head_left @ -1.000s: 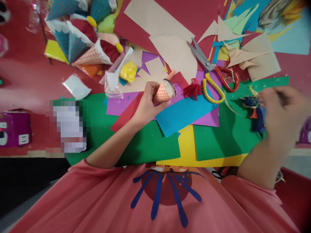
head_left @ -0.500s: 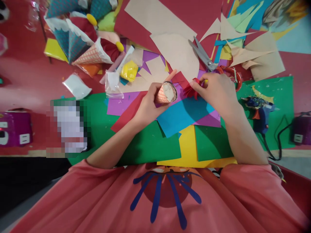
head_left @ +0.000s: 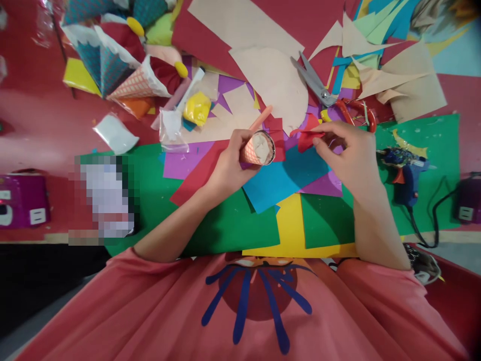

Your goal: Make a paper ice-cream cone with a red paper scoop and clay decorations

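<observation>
My left hand (head_left: 230, 168) is wrapped round a small orange checked cone (head_left: 259, 149), its round end with pale filling facing up. Close by on the right, my right hand (head_left: 347, 150) pinches a piece of red paper (head_left: 306, 140) between thumb and fingers. Below both hands lie a blue sheet (head_left: 281, 173) and a purple sheet (head_left: 190, 160). A peach stick (head_left: 262, 118) lies just above the cone. Scissors with red handles (head_left: 325, 95) rest open, beyond my right hand.
A blue glue gun (head_left: 411, 180) with a cord lies on the green sheet (head_left: 443, 150) at right. Finished cones (head_left: 139, 82) are piled at upper left. A blurred phone (head_left: 108, 195) lies at left. Paper scraps (head_left: 394, 75) spread at upper right.
My right hand has shifted slightly right, and the red paper in it has turned and now looks flatter. My left hand holds the cone almost where it was.
</observation>
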`<state>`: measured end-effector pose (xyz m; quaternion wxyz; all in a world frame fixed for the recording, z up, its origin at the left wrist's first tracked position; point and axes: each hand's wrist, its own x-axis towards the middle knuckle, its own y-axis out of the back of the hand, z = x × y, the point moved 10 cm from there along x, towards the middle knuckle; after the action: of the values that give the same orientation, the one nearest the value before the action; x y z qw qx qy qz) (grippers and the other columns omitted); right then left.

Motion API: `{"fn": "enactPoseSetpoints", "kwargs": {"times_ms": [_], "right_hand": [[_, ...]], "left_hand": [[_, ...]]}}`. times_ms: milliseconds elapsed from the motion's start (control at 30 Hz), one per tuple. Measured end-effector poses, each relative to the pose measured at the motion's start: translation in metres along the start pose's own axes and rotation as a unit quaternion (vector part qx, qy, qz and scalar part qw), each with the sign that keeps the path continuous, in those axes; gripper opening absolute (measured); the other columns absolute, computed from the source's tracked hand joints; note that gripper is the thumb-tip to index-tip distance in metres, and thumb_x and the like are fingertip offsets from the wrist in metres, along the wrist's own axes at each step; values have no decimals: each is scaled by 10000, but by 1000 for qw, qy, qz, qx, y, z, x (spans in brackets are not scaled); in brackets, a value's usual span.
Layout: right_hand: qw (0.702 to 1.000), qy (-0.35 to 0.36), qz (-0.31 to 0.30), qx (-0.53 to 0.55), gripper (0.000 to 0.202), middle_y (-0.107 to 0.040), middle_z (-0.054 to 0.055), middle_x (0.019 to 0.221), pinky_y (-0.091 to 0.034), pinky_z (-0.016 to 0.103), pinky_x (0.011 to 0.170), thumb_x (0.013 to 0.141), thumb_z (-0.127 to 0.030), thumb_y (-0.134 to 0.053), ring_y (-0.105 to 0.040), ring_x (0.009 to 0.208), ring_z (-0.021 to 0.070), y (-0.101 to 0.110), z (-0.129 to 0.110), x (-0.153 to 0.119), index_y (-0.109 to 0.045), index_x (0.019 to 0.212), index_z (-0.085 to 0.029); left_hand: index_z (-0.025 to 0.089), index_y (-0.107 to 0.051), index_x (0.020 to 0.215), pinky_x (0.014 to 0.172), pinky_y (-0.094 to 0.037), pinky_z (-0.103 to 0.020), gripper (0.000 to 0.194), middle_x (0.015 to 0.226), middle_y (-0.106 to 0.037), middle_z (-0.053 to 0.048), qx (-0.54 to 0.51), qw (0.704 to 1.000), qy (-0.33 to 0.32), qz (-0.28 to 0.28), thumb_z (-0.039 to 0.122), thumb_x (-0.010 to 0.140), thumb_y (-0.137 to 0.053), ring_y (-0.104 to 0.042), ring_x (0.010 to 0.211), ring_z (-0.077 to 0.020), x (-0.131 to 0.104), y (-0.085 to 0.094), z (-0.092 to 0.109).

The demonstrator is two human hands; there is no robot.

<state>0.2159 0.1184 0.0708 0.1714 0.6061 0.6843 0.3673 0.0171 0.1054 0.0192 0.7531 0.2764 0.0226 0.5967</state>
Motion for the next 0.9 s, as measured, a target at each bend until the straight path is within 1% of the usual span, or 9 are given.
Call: {"fn": "enactPoseSetpoints", "kwargs": {"times_ms": [167, 267, 333, 400, 500, 567, 667, 800, 900], "right_hand": [[998, 45, 3, -51, 54, -684, 32, 824, -532, 351, 696, 870, -203, -650, -665, 777, 198, -7, -2, -3, -664, 829, -235], [994, 82, 28, -65, 64, -697, 29, 847, -552, 381, 752, 885, -195, -634, -679, 856, 220, -5, -8, -4, -651, 866, -255], [991, 108, 54, -61, 62, -704, 25, 845, -562, 387, 775, 900, -206, -625, -688, 878, 223, 0, -14, -7, -646, 882, -262], [989, 118, 79, -44, 58, -705, 23, 840, -571, 372, 759, 914, -218, -617, -695, 859, 211, 6, -19, -10, -645, 896, -265], [990, 95, 102, 3, 65, -704, 15, 883, -576, 315, 657, 927, -250, -613, -689, 762, 164, 13, -17, -14, -649, 976, -273], [990, 77, 112, 41, 124, -704, 8, 937, -573, 276, 593, 925, -275, -622, -676, 708, 131, 14, -13, -16, -646, 1047, -284], [988, 77, 109, 78, 164, -711, -1, 965, -589, 258, 581, 920, -302, -633, -685, 700, 118, 11, -12, -18, -644, 1083, -289], [986, 111, 102, 65, 148, -729, 3, 940, -618, 295, 610, 922, -307, -626, -715, 730, 148, 5, -21, -20, -651, 1066, -280], [979, 165, 111, 33, 152, -751, 4, 938, -632, 314, 645, 905, -214, -631, -730, 759, 162, 4, -37, -24, -652, 1042, -278]], "left_hand": [[220, -432, 1144, 782, -536, -278, 431, 1050, -643, -28, 19, 1000, -1, -24, 204, 779, -661, -684, 936, -169, -3, -4, 1], [218, -426, 1165, 835, -532, -294, 470, 1102, -641, -42, 43, 999, 15, -27, 188, 766, -673, -681, 1007, -188, -4, -4, -3], [212, -421, 1167, 807, -539, -289, 486, 1098, -649, -44, 48, 998, 17, -30, 174, 750, -669, -687, 997, -191, -5, -5, -4], [206, -421, 1157, 750, -543, -273, 477, 1074, -661, -42, 44, 998, 13, -36, 161, 741, -649, -695, 959, -185, -4, -5, -2], [201, -423, 1153, 694, -540, -254, 458, 1074, -668, -48, 45, 998, 16, -47, 154, 742, -620, -699, 935, -176, -3, -6, 0], [204, -419, 1152, 681, -539, -256, 456, 1072, -669, -49, 51, 997, 30, -56, 154, 743, -613, -700, 920, -177, -3, -7, -1], [215, -407, 1146, 659, -536, -262, 462, 1039, -669, -37, 60, 995, 40, -65, 156, 735, -611, -705, 886, -182, -4, -8, -1], [223, -408, 1129, 632, -530, -269, 429, 1050, -661, -36, 80, 994, 37, -65, 181, 752, -609, -704, 863, -190, -4, -7, 3], [218, -422, 1137, 657, -530, -261, 431, 1086, -657, -52, 102, 992, 32, -73, 176, 762, -630, -705, 904, -197, -5, -9, 6]]}}
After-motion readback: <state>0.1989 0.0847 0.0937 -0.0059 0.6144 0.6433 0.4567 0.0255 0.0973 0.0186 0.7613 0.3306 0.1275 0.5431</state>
